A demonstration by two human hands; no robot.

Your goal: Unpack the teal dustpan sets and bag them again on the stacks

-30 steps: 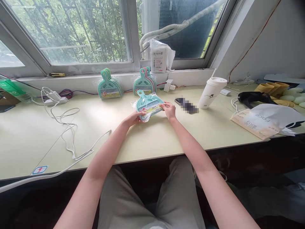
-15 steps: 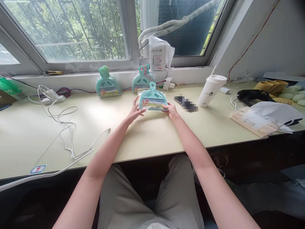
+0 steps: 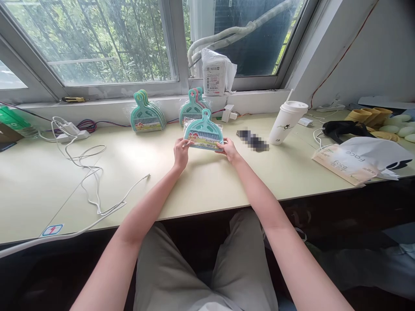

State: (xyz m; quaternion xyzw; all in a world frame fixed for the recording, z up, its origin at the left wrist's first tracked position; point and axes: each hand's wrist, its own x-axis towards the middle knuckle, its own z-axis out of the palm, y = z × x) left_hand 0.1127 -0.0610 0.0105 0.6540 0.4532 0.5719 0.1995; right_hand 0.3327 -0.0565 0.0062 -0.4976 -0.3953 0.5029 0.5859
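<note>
A pale worktop (image 3: 207, 185) runs beneath a window (image 3: 97, 43). Both hands grip one wrapped teal dustpan set (image 3: 203, 134), upright just above the worktop: left hand (image 3: 180, 152) fingers closed on its left edge, right hand (image 3: 228, 149) on its right. A lidded white cup (image 3: 287, 122) stands to the right.

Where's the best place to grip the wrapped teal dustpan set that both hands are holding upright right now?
Probably by the two lower corners, from either side, as the left hand and right hand do on the dustpan set: the base is widest and flat, the handle points up, and loose wrap elsewhere would likely slip.
</note>
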